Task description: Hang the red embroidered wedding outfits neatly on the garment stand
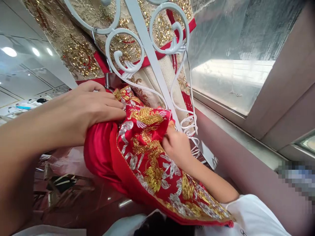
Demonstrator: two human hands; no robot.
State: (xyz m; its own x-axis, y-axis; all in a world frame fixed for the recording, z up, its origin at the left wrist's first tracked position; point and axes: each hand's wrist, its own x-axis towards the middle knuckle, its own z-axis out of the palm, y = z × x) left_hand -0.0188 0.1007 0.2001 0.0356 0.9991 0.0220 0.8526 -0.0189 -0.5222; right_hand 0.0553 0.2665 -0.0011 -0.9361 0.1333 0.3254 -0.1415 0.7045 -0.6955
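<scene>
A red garment [147, 157] thick with gold and silver embroidery is bunched up between my hands in the middle of the view. My left hand [91, 111] lies over its upper left fold, fingers curled down onto the cloth and its plain red lining. My right hand [176, 146] is closed on the cloth from the right side, its fingers tucked under the embroidered edge. The garment drapes down over my right forearm toward my white sleeve.
A white scrolled metal rack [147, 46] stands just behind the garment, with a cream and gold robe trimmed in red [81, 49] hanging on it. A window and its ledge [233, 82] run along the right. Dark red floor and low furniture show at the lower left.
</scene>
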